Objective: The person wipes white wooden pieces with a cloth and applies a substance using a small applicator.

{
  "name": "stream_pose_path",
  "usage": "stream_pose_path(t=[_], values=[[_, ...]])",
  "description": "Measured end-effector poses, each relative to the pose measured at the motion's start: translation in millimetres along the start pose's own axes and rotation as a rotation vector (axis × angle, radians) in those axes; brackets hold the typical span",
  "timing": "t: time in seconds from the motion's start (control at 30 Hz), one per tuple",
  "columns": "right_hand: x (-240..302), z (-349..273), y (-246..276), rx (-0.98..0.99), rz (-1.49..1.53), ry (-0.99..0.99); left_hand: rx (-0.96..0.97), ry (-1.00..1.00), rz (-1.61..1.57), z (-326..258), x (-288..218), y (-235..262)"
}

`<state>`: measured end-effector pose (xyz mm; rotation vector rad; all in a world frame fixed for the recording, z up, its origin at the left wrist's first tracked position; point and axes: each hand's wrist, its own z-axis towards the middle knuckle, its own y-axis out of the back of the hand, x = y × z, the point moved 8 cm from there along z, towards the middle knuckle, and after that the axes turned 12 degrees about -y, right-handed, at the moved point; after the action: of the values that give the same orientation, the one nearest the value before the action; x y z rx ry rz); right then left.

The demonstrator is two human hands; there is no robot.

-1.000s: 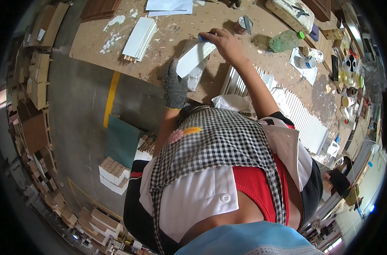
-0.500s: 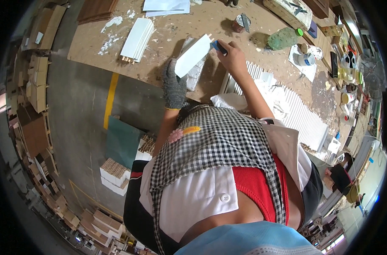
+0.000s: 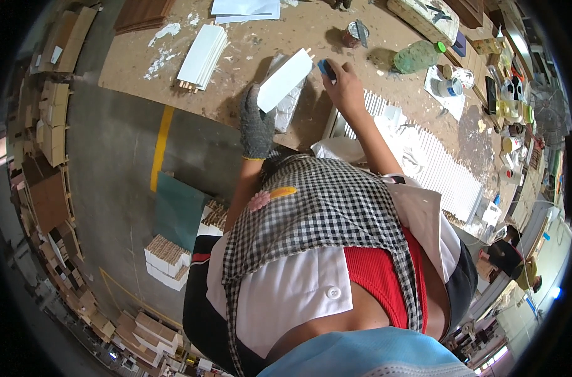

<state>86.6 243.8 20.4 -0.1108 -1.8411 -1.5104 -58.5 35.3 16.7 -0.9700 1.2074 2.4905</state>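
Observation:
My left hand (image 3: 256, 125), in a dark grey knitted glove, grips the near end of a white painted wooden slat (image 3: 286, 80). Small wooden pegs stick out of the slat's far end. Under the slat lies a plastic-wrapped bundle (image 3: 288, 112) on the workbench. In my bare right hand (image 3: 346, 90) is a small blue-and-dark block (image 3: 326, 68), pinched between thumb and fingers. A short gap separates this block from the slat's far end. To the left, a stack of similar white slats (image 3: 204, 55) with pegged ends rests near the bench edge.
A paint-spotted workbench (image 3: 248, 43) bears a dark tin (image 3: 355, 34), a green-capped bottle (image 3: 416, 58) and a white cup (image 3: 450, 87). Many white slats (image 3: 446, 164) and a white cloth (image 3: 400, 146) lie at the right. A green panel (image 3: 180, 207) stands below the bench's left edge.
My right hand has shifted slightly right with the block, from close against the slat's far end to just apart from it. The left hand keeps its hold, almost still.

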Motion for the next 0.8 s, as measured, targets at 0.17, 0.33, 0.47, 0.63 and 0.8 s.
stream_pose_path(t=[0.17,0.33,0.47,0.63,0.8], values=[[-3.4,1.8,-9.8,0.007,-0.052,0.010,0.053,0.095,-0.043,-0.9,17.5,-3.7],[35.4,-1.3,11.3,0.069,0.146,0.123,-0.050,0.400,-0.690,-10.5,29.3,-10.5],[97.7,-22.7,-12.7,0.240,0.172,0.392,-0.011,0.362,-0.503,0.0,22.0,-6.2],[138.3,-47.9,-51.2,0.300,-0.036,0.596,-0.311,0.553,-1.233,-10.3,29.4,-22.6],[143.5,-34.2,-25.0,0.234,0.029,0.627,-0.158,0.398,-0.845,-15.5,37.3,-22.6]])
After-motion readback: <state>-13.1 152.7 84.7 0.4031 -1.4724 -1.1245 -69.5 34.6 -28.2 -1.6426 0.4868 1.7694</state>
